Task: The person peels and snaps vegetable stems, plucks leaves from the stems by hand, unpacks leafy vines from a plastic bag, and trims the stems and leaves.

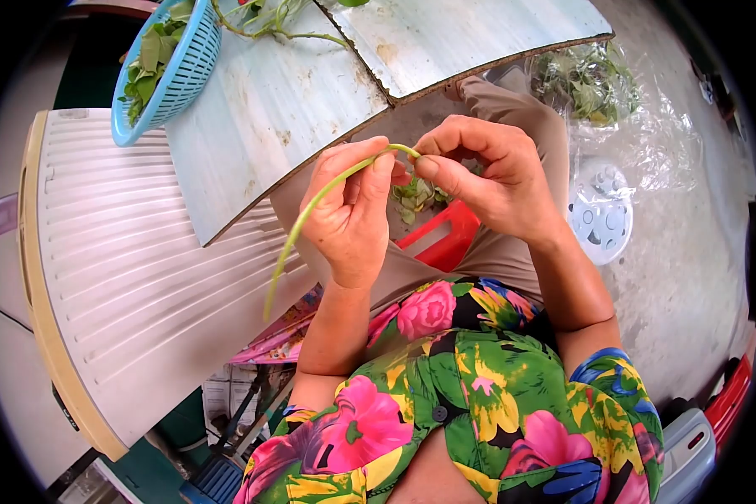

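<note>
A long, thin green stem [302, 220] is stretched between my two hands, above my lap. My left hand [349, 206] pinches it between thumb and fingers, and its longer part droops down across the back of that hand. At the other end, the fingertips of my right hand [491, 172] are closed on the short upper tip of the stem. Beneath the hands, partly hidden by them, several loose green leaves [416, 197] lie beside something red and plastic [441, 239].
A blue plastic basket [195, 71] holding green leaves [149, 67] stands at the upper left of a worn pale board [260, 126]. Leafy stems [290, 35] lie at its far edge. To the right are a clear plastic bag with greens [592, 88] and a pale stool [603, 227].
</note>
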The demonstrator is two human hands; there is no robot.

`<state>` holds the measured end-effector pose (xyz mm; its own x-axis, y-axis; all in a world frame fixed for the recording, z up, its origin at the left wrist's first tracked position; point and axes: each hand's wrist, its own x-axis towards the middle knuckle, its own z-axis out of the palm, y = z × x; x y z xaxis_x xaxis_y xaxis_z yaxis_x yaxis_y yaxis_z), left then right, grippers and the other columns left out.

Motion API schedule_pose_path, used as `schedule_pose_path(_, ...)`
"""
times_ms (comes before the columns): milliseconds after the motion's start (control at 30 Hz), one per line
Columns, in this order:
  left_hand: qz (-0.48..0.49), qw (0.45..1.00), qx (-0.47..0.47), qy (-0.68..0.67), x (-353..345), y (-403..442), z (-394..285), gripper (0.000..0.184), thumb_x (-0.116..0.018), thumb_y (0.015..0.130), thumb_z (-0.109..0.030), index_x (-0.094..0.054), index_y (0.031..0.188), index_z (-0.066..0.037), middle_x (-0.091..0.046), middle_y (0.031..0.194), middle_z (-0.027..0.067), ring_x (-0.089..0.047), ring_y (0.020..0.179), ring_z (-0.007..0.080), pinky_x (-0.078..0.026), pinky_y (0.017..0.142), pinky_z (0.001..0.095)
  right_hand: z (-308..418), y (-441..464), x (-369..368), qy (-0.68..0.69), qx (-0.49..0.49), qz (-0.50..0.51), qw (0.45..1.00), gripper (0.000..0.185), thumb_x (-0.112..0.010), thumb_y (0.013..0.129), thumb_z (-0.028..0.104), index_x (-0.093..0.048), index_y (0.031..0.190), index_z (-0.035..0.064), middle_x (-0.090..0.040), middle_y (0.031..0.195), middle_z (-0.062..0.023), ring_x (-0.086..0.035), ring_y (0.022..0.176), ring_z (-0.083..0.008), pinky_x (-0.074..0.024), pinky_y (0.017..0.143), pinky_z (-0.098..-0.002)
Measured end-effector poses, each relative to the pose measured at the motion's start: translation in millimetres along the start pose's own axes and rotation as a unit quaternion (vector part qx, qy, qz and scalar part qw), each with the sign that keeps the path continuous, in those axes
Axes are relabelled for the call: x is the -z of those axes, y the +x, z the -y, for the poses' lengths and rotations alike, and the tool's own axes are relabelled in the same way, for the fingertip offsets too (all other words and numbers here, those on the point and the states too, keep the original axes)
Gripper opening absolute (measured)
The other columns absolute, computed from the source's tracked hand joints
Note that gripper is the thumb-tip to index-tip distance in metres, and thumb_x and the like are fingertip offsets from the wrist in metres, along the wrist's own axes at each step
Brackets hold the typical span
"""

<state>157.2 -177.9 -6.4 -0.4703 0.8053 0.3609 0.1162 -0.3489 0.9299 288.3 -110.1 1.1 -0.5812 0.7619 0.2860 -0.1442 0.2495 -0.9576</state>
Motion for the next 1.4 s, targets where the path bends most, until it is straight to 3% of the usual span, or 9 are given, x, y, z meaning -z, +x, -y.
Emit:
schedule_pose_path(67,0.016,1.000,0.013,-0.011,3,1,0,0.013,-0.055,0.077,0.006,-0.056,0.090,0.005,-0.054,0.081,0.0087,-0.057,0.065,0.0118,-0.050,0.056,0.0214,2,-2,-1,0.133,-0.056,0.013,0.989,0.009,-0.057,0.080,0.006,-0.056,0.082,-0.0024,-0.055,0.073,0.0003,-0.048,0.065,-0.0050,-0.0398,0.058,-0.0187)
schedule_pose_path(200,0.012,0.999,0.004,-0.039,-1,1,1,0.013,-0.055,0.077,0.007,-0.056,0.090,0.005,-0.053,0.079,0.0073,-0.056,0.063,0.0100,-0.048,0.054,0.0196,1,-2,-3,0.219,-0.115,0.015,0.969,0.009,-0.055,0.081,0.007,-0.054,0.080,-0.0018,-0.054,0.073,0.0011,-0.046,0.064,-0.0050,-0.0389,0.057,-0.0184)
schedule_pose_path(367,0.009,0.997,-0.046,0.060,1,-4,2,0.013,-0.055,0.077,0.007,-0.057,0.089,0.004,-0.054,0.078,0.0060,-0.055,0.061,0.0088,-0.045,0.051,0.0184,-2,-2,-3,-0.047,-0.014,-0.028,0.998,0.008,-0.054,0.077,0.007,-0.054,0.080,-0.0009,-0.055,0.065,-0.0020,-0.047,0.055,-0.0046,-0.0406,0.050,-0.0197)
schedule_pose_path(433,0.016,0.992,-0.060,0.109,2,-5,2,0.013,-0.056,0.077,0.006,-0.057,0.089,0.003,-0.054,0.078,0.0057,-0.055,0.060,0.0085,-0.045,0.050,0.0183,-1,-1,-2,-0.071,0.006,-0.033,0.997,0.008,-0.053,0.076,0.006,-0.053,0.080,-0.0008,-0.053,0.063,-0.0028,-0.047,0.054,-0.0050,-0.0402,0.049,-0.0195)
schedule_pose_path(600,0.019,0.997,0.047,-0.060,-6,-6,-2,0.010,-0.055,0.079,0.002,-0.056,0.089,0.005,-0.055,0.076,0.0053,-0.054,0.059,0.0091,-0.046,0.051,0.0202,-5,0,1,-0.062,0.023,-0.009,0.998,0.005,-0.049,0.076,0.003,-0.052,0.078,-0.0008,-0.051,0.060,-0.0018,-0.048,0.053,-0.0053,-0.0394,0.048,-0.0192)
schedule_pose_path(667,0.015,0.992,0.082,-0.095,-8,-8,-3,0.010,-0.054,0.080,0.000,-0.056,0.089,0.005,-0.056,0.076,0.0060,-0.055,0.059,0.0098,-0.046,0.052,0.0209,-6,-2,-3,0.140,-0.014,-0.014,0.990,0.005,-0.049,0.078,0.003,-0.051,0.077,-0.0006,-0.052,0.061,-0.0006,-0.048,0.055,-0.0047,-0.0386,0.047,-0.0187)
schedule_pose_path(1100,0.021,0.891,0.277,-0.360,-2,-3,-5,0.014,-0.054,0.083,-0.008,-0.057,0.092,0.002,-0.057,0.072,0.0085,-0.052,0.053,0.0133,-0.042,0.044,0.0244,-6,-4,-4,0.169,-0.047,-0.024,0.984,0.009,-0.056,0.080,0.010,-0.053,0.075,0.0022,-0.051,0.065,0.0038,-0.041,0.056,-0.0005,-0.0343,0.049,-0.0156)
schedule_pose_path(1233,0.038,0.874,0.288,-0.390,2,0,-5,0.014,-0.053,0.083,-0.008,-0.057,0.092,0.001,-0.057,0.071,0.0078,-0.052,0.054,0.0127,-0.042,0.044,0.0244,-8,-4,1,0.156,-0.057,-0.026,0.986,0.011,-0.056,0.080,0.010,-0.052,0.074,0.0021,-0.049,0.063,0.0041,-0.040,0.056,-0.0010,-0.0340,0.049,-0.0166)
schedule_pose_path(1400,0.002,0.932,0.226,-0.284,2,3,-5,0.013,-0.054,0.082,-0.006,-0.057,0.092,0.002,-0.057,0.071,0.0079,-0.052,0.055,0.0125,-0.042,0.045,0.0239,-11,-3,7,0.160,-0.059,-0.014,0.985,0.012,-0.056,0.080,0.010,-0.051,0.073,0.0022,-0.048,0.063,0.0035,-0.040,0.056,-0.0021,-0.0343,0.049,-0.0173)
